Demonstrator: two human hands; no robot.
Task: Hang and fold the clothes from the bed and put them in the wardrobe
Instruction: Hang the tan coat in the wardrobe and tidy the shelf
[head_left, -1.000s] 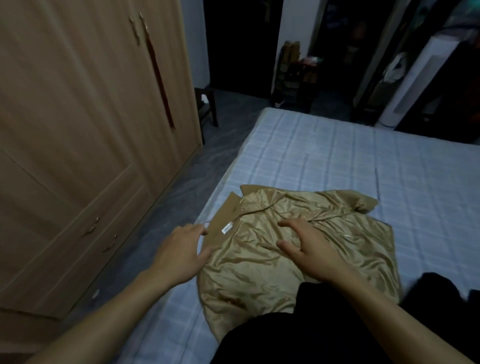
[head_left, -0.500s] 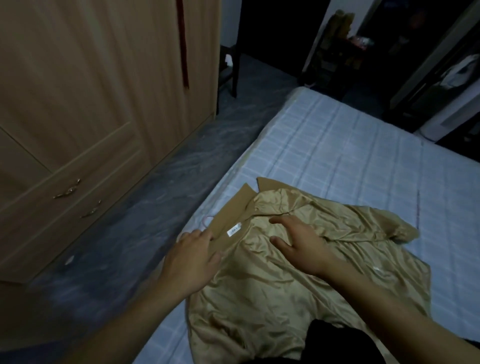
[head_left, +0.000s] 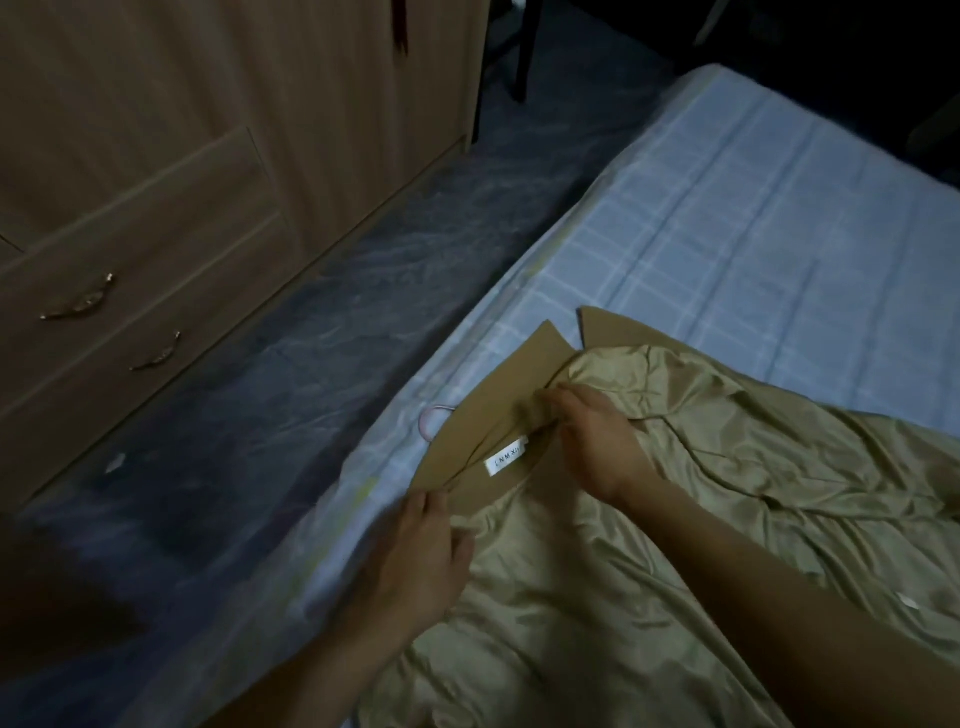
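Note:
A tan coat (head_left: 649, 545) lies inside out on the bed (head_left: 753, 234), its shiny gold lining up and a white label (head_left: 505, 460) at the collar. A pink hanger hook (head_left: 431, 418) pokes out from under the collar at the bed's edge. My right hand (head_left: 587, 441) pinches the lining just above the label. My left hand (head_left: 421, 561) grips the collar's lower edge near the bed's side.
The wooden wardrobe (head_left: 208, 156) stands at the left with shut doors and two drawers with metal handles (head_left: 78, 306). A strip of dark marbled floor (head_left: 311, 364) runs between wardrobe and bed. A dark chair leg (head_left: 519, 47) shows at the top.
My view has tipped down and closer to the coat. Both hands moved from resting flat on the lining to gripping the collar area. The pink hanger hook now shows.

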